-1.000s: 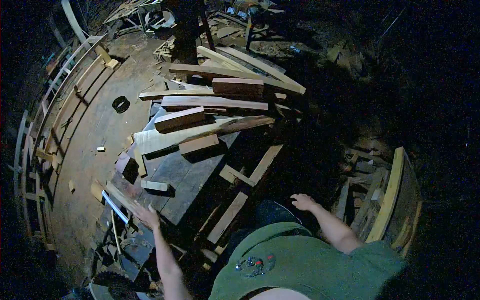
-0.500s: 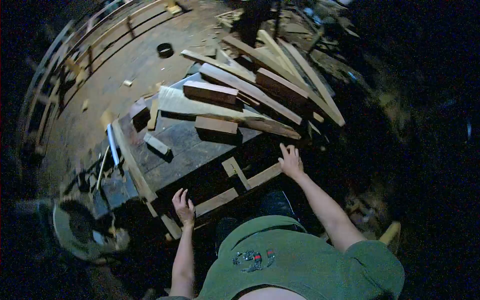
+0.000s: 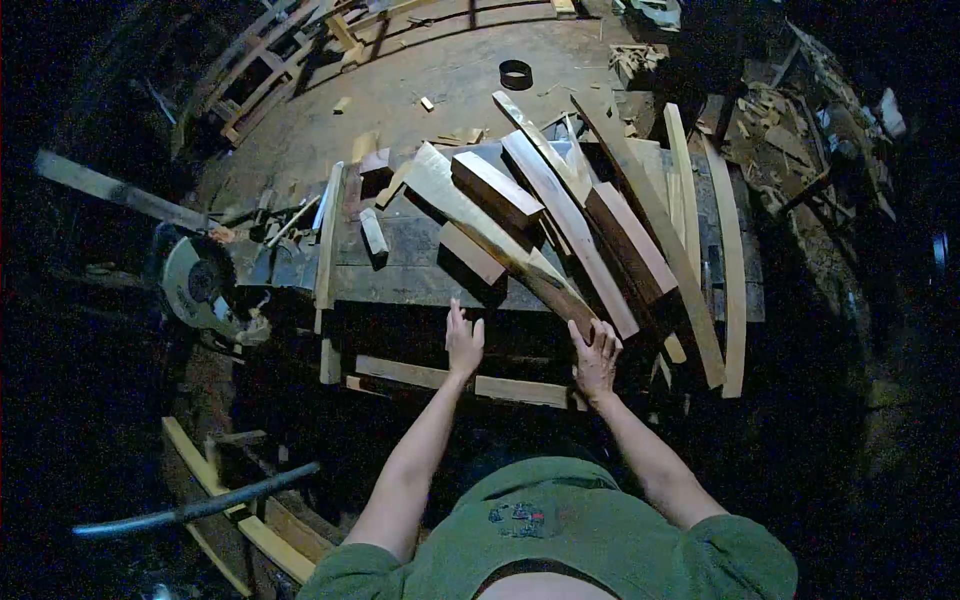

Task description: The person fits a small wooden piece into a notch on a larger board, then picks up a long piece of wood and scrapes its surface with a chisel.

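My right hand [image 3: 597, 362] is at the near end of a pale, rough-edged wooden board [image 3: 437, 184], with its thumb and bent fingers around that end. The board lies slantwise on the dark worktable [image 3: 400, 283], among other timber. My left hand [image 3: 464, 348] is held in the air off the table's front edge, fingers stretched and nothing in them. Just beyond it, a short reddish wood block [image 3: 472, 252] rests on the table. A second, longer block [image 3: 497, 188] lies against the board's far side.
Long planks [image 3: 727, 260] fan out on the right, with ends jutting past the table edge. A low wooden rail [image 3: 525, 390] runs in front of the table. A round-bladed saw [image 3: 197, 285] stands at left. A black ring [image 3: 515, 74] lies on the floor beyond.
My view has turned, so the table now appears more square-on. My right hand has come to the board's end. My left hand has risen from near the low rail towards the table edge.
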A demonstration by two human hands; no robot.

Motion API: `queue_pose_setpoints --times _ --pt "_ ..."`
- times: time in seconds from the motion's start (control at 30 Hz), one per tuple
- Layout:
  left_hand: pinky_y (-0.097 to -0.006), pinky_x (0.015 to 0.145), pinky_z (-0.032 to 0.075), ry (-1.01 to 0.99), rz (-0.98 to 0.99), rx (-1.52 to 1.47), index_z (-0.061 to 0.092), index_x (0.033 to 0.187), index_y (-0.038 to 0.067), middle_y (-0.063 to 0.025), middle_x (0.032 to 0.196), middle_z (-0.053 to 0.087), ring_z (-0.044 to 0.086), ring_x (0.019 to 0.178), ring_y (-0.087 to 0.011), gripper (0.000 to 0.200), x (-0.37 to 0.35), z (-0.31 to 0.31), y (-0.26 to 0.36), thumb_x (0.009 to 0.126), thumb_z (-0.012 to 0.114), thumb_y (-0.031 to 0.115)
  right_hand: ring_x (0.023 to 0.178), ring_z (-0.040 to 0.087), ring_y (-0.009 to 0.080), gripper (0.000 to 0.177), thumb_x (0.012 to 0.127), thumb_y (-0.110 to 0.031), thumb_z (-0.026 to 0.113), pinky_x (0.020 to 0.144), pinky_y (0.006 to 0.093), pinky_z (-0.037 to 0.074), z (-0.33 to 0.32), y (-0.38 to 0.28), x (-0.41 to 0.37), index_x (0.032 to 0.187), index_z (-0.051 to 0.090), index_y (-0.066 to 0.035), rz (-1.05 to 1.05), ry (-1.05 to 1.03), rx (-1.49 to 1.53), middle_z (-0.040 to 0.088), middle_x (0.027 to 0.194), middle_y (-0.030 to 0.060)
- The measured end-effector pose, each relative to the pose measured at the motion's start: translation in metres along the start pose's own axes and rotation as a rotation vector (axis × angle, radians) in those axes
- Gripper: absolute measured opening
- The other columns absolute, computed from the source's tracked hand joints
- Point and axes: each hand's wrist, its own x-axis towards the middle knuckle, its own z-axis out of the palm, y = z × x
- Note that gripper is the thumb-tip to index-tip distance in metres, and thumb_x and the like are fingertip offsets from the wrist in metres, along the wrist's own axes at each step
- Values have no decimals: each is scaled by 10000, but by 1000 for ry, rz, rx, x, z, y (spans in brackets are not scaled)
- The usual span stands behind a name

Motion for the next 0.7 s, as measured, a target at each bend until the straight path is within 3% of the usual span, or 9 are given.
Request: queue_pose_setpoints --times 0.2,0.27,0.3,0.47,0.53,0.57,0.6,0.67,0.7 --pt "-390 896 366 -73 -57 181 223 1287 -58 -248 1193 413 449 1082 -349 655 39 10 -1 801 556 228 1118 342 328 683 667 6 517 881 447 318 10 15 4 1296 349 -201 71 76 85 328 1225 168" --pt "-383 871 388 -132 -103 164 229 1286 -50 -251 1188 414 474 1062 -342 661 40 6 5 792 571 227 1062 359 341 851 588 -20 624 875 440 300 15 18 3 1334 263 -215 71 -17 47 325 1221 176" --pt "-377 855 401 -152 -91 153 236 1284 -47 -250 1187 414 492 1040 -336 661 38 3 6 789 574 229 946 445 336 876 600 -11 624 766 434 397 17 21 2 1347 227 -237 45 34 11 374 1165 177" --pt "-354 832 421 -207 -71 78 210 1300 -55 -252 1213 404 530 995 -314 702 62 0 -23 789 574 260 695 559 344 875 675 -149 654 568 434 482 17 24 8 1361 122 -256 195 -139 71 506 996 193" --pt "-347 864 403 -119 -78 -9 200 1304 -61 -259 1244 380 497 1044 -321 729 81 9 -49 786 571 294 749 576 350 857 674 -305 680 620 434 487 -1 23 13 1342 150 -216 226 -504 293 554 896 202" --pt "-347 874 395 -105 -108 -47 192 1308 -58 -259 1252 369 480 1066 -325 736 90 12 -55 787 568 301 800 590 317 741 671 -427 678 651 393 480 5 27 15 1250 323 -130 135 -520 334 582 845 192" --pt "-346 884 388 -90 -145 -83 184 1312 -55 -260 1261 358 464 1087 -330 742 97 14 -63 789 565 309 800 590 317 741 671 -427 678 651 393 480 12 29 17 1250 323 -130 129 -520 305 582 845 192" --pt "-366 912 368 -99 -149 -84 148 1325 -49 -253 1297 315 418 1139 -330 755 102 6 -48 798 547 316 761 594 265 602 682 -453 667 649 352 460 23 28 21 1097 461 -69 65 -466 687 586 861 155" --pt "-372 913 368 -91 -155 -109 154 1321 -54 -256 1296 313 412 1142 -337 756 101 3 -39 797 547 323 795 587 271 524 660 -459 680 684 351 449 6 19 25 941 519 -47 134 -514 741 601 867 126"
